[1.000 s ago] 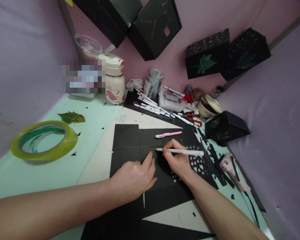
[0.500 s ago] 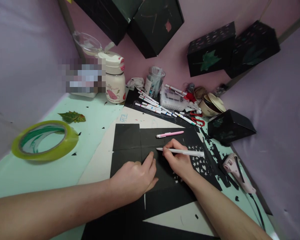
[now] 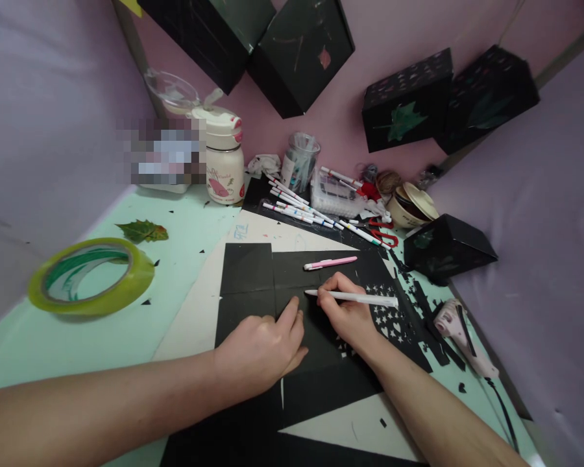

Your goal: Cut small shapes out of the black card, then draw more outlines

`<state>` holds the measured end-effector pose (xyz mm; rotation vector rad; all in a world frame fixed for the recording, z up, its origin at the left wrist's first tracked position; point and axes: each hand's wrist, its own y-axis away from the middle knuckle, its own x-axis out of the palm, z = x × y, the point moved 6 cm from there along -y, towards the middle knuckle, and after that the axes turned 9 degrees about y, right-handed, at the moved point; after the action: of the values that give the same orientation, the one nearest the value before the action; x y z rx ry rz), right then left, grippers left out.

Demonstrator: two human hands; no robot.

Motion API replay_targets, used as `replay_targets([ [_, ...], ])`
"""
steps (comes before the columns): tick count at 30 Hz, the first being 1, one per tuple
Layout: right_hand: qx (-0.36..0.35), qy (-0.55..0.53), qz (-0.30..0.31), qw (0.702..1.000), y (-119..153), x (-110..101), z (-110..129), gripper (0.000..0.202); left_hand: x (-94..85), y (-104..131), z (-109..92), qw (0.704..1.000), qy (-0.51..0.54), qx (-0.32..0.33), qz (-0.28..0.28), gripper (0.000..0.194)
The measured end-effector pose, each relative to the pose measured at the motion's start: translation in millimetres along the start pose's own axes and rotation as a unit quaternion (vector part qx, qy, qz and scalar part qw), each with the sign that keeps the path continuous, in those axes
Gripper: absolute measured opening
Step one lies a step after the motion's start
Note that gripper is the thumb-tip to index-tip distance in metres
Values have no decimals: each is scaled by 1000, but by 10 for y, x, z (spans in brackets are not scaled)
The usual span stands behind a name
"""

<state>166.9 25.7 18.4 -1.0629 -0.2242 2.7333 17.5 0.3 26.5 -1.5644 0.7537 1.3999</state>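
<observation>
Black card [image 3: 246, 266] with crease lines lies in front of me. My left hand [image 3: 265, 350] rests on it, fingers stretched out and partly bunched, with nothing seen in them. In a pinch, my right hand [image 3: 348, 311] holds a slim white pen [image 3: 365, 298], its tip pointing left and close to the card's surface. Whether the tip touches cannot be made out. Beyond the pen lies a pink pen [image 3: 331, 263] on the card. Star and heart cut-outs [image 3: 394, 329] pattern the card's right part, and my right hand hides some of it.
Yellow-green tape roll [image 3: 36, 295] and leaf [image 3: 141, 230] lie at left. Behind are a bottle [image 3: 225, 172], markers [image 3: 296, 206], red-handled scissors [image 3: 384, 233] and a plastic box [image 3: 338, 198]. A glue gun [image 3: 462, 334] and black scraps sit at right. Black paper boxes [image 3: 302, 65] hang above.
The view has shifted slightly, so the hanging boxes and the tape roll appear a little displaced. Both hands and the white pen keep nearly the same place on the card.
</observation>
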Motion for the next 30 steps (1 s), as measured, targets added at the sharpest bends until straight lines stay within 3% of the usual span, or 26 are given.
replay_targets([
  [30, -32, -22, -6, 999, -15, 4, 27, 23, -20, 6, 13, 1000, 6, -8, -21, 44],
])
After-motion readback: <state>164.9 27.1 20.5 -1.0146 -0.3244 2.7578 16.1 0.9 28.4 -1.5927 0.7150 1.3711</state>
